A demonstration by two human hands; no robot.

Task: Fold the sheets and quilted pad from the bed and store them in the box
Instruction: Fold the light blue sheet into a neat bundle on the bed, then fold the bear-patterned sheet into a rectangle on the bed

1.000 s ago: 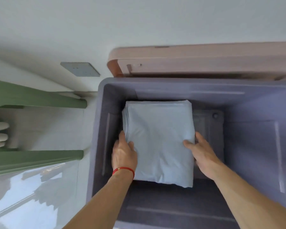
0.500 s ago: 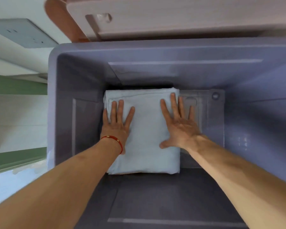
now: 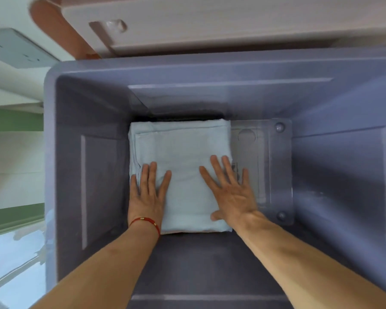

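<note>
A folded pale blue sheet [image 3: 183, 157] lies flat on the bottom of the deep purple-grey plastic box [image 3: 91, 175], against the far left of the floor. My left hand [image 3: 148, 192], with a red cord at the wrist, rests palm down on the sheet's near left edge, fingers spread. My right hand [image 3: 231, 192] lies flat on the near right corner, its outer fingers reaching past the sheet over the box floor. Neither hand grips anything.
A pinkish lid [image 3: 210, 25] leans behind the box's far rim. A grey wall socket [image 3: 16, 49] and green furniture [image 3: 11, 119] are at the left, beside shiny pale floor [image 3: 13, 259]. The box floor right of the sheet is bare.
Both hands went from holding the sheet's sides to pressing flat on top, then slid back toward its near edge. The sheet now rests on the box bottom. The view has moved closer.
</note>
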